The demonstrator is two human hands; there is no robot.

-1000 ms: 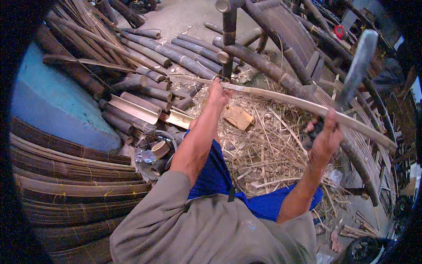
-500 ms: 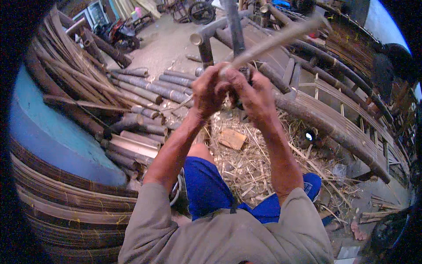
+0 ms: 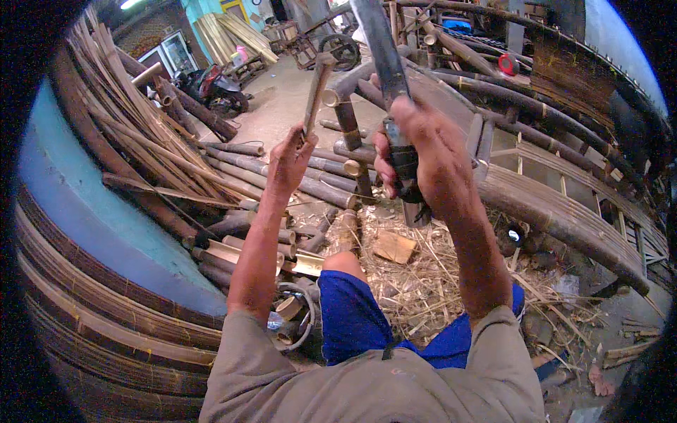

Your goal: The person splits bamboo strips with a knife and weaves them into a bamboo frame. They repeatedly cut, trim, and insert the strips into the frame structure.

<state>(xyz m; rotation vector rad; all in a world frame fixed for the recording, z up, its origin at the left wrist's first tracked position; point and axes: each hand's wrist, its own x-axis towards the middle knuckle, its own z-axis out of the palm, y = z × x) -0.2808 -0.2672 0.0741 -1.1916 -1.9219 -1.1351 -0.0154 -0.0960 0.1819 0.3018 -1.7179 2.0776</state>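
My left hand [image 3: 288, 161] is closed around the lower end of a split bamboo strip [image 3: 319, 88], which points up and away from me. My right hand [image 3: 434, 151] grips the dark, wrapped handle [image 3: 402, 158] of a machete. Its broad grey blade [image 3: 381, 53] stands upright above the fist and runs off the top edge of the picture. Strip and blade are apart, with a gap between the two hands. Below them, a flat block of wood [image 3: 395, 247] lies among pale bamboo shavings [image 3: 423, 296].
Cut bamboo poles [image 3: 317, 185] lie on the floor ahead. Long bamboo slats [image 3: 141, 120] lean at the left, beside a blue wall [image 3: 106, 225]. A bamboo bench frame [image 3: 557, 218] extends along the right. A motorbike [image 3: 215, 88] stands at the far left.
My hands were close together, with the strip slanting up to the right. They have since parted: the left moved left with the strip, now more upright, and the right slightly right with the machete.
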